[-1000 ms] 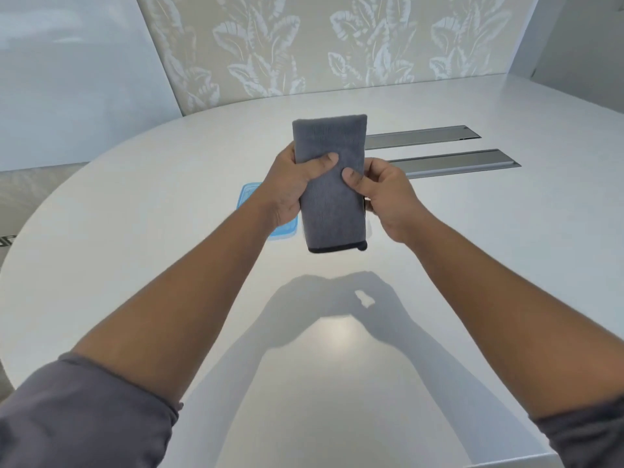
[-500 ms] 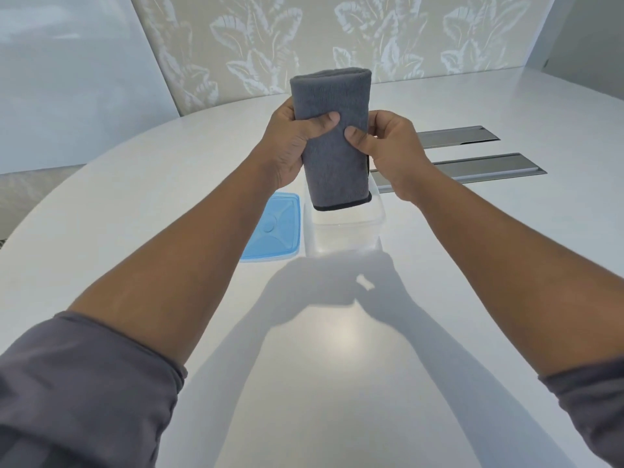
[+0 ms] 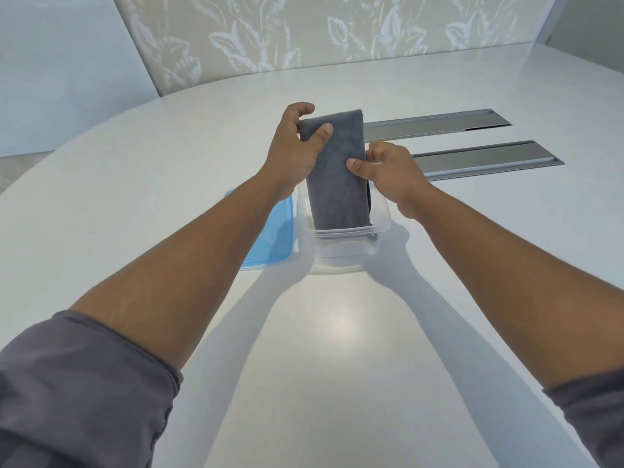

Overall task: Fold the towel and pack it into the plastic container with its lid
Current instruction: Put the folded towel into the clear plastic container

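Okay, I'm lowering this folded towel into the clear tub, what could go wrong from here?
1. The folded towel stands on end in the clear container, most of it above the rim. Left bunched, it may stop the blue lid closing.
2. The left hand and right hand pinch only its edges, so the fold might loosen.
3. Pushing down could slide the container.

You're looking at a white, glossy table [image 3: 337,349] with a curved far edge. Just above frame centre, a clear plastic container [image 3: 341,251] rests on it, a blue lid [image 3: 273,238] flat just left. Two grey metal channels [image 3: 472,143] lie at upper right.
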